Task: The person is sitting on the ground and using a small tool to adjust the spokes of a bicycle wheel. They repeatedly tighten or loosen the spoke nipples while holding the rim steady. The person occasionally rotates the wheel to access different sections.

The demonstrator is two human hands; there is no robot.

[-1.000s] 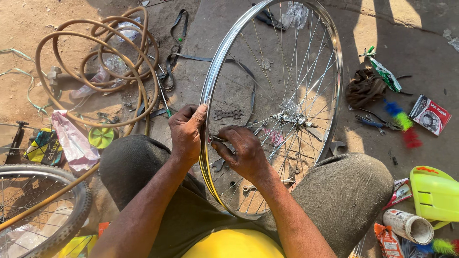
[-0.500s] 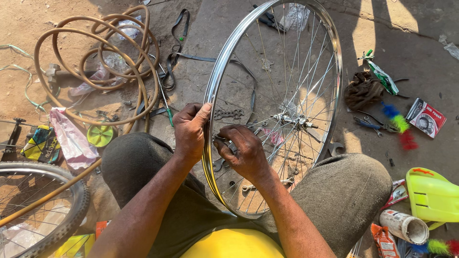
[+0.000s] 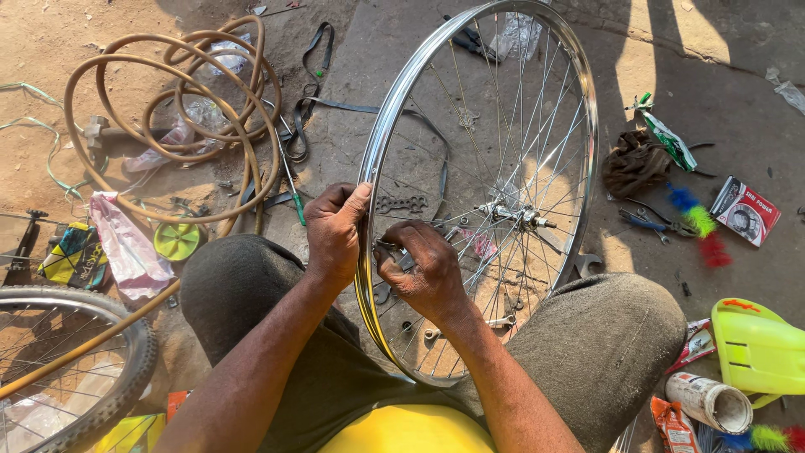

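A bare chrome bicycle wheel rim [image 3: 579, 109] with thin spokes and a centre hub [image 3: 521, 216] stands upright between my knees. My left hand [image 3: 335, 231] grips the rim's near edge from the left side, fingers curled over it. Inside the rim, my right hand [image 3: 428, 267] pinches a small metal tool against a spoke close to the rim; the tool is mostly hidden by my fingers.
A coiled tan hose [image 3: 168, 117] lies at the far left, with black rubber straps [image 3: 319, 101] beside it. A tyred wheel [image 3: 75, 369] sits lower left. Pliers [image 3: 641, 222], a small box [image 3: 745, 211], a yellow-green plastic piece [image 3: 759, 348] and a can [image 3: 713, 403] lie right.
Both hands stay on the rim in almost the same place. The view has shifted slightly; the wheel looks unmoved.
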